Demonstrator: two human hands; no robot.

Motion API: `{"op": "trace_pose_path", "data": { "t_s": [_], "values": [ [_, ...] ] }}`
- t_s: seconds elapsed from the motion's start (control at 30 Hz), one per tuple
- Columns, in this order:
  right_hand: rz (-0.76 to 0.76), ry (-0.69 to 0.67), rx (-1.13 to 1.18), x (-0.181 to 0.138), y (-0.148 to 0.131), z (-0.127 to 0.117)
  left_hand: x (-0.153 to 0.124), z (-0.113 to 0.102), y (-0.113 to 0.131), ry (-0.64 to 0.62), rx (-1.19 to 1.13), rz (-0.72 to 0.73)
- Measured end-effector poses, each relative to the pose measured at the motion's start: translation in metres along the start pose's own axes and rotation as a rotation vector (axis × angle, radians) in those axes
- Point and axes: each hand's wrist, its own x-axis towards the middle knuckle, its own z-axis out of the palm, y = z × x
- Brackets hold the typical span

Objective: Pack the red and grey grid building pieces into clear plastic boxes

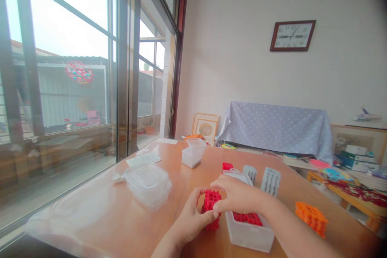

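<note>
A stack of red plastic building pieces (213, 199) stands upright on the wooden table, held between both hands. My left hand (193, 217) wraps its left side, fingers behind and thumb across the front. From the right, my right hand (234, 193) grips its upper part with thumb and fingers. Under my right forearm is a white plastic box (250, 238), with more red pieces (248, 218) inside it. Part of this box is hidden by my right hand and arm.
Grey stacks (270, 181) and a small red stack (227, 167) stand behind the box; an orange stack (311, 217) is at right. Clear lidded containers (148, 185) and a small open white box (192, 157) sit left and back. Windows line the left side.
</note>
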Motion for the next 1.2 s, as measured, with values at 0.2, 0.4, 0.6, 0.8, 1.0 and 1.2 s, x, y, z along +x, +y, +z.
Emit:
{"op": "trace_pose_path", "data": {
  "t_s": [0.2,0.4,0.6,0.8,1.0,1.2],
  "values": [
    [0.006,0.006,-0.018,0.008,0.006,0.007,-0.002,0.001,0.006,0.005,-0.002,-0.02],
    [-0.012,0.103,0.018,0.007,0.011,0.008,-0.002,0.0,0.004,0.005,0.024,-0.05],
    [0.018,0.193,0.053,-0.015,0.036,-0.005,0.0,0.0,0.001,0.033,0.031,-0.049],
    [0.132,0.08,0.084,-0.036,0.069,-0.004,0.002,-0.001,-0.005,0.033,-0.003,-0.045],
    [0.225,0.055,-0.006,-0.041,0.081,0.015,0.003,-0.002,-0.01,0.031,0.001,-0.035],
    [0.242,0.127,0.019,-0.039,0.088,0.032,0.003,-0.004,-0.01,0.099,0.074,-0.038]
  ]
}}
